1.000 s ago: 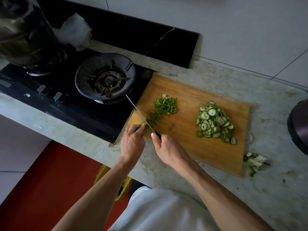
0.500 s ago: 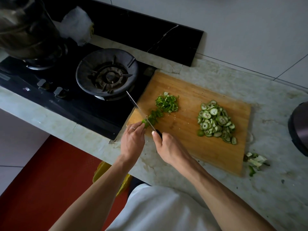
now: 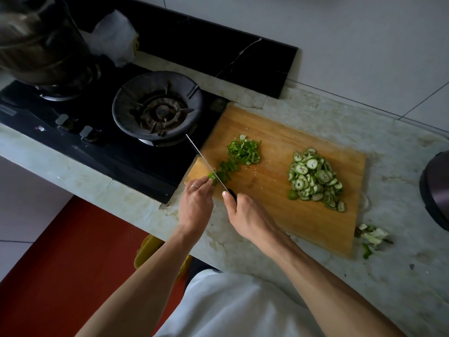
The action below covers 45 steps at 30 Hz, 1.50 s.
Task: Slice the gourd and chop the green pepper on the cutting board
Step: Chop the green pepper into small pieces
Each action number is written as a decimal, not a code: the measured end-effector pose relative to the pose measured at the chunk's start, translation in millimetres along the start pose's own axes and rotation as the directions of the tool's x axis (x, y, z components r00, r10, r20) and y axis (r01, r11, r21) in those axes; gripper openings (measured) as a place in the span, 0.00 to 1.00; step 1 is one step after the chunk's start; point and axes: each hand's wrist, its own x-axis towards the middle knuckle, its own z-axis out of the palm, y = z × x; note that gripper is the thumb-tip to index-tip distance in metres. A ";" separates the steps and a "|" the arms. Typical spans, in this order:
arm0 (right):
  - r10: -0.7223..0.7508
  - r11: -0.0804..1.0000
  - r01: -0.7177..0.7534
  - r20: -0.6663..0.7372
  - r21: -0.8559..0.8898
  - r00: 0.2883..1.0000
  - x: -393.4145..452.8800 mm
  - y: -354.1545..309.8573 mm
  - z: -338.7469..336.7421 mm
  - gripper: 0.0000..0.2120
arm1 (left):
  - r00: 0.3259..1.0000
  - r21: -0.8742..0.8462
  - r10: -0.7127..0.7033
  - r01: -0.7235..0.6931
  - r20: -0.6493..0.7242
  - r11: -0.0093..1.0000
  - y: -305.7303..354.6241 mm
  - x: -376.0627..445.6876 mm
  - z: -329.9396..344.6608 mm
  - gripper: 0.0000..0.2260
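Your right hand (image 3: 245,212) grips the knife (image 3: 206,161) while left fingers (image 3: 206,184) pinch the green pepper (image 3: 213,178) stub, needing final careful cuts.

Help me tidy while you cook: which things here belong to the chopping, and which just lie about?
In use: wooden cutting board; steel knife; green pepper stub; chopped pepper pile; sliced gourd rounds.
Lying about: trimmings on counter; crumpled white bag; steel pot; dark appliance.
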 end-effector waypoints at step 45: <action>0.023 1.000 -0.023 0.015 0.016 1.000 -19.2 4.9 -1.1 0.23 | 0.999 0.040 -0.048 0.048 -0.022 0.998 -2.1 -0.5 5.8 0.12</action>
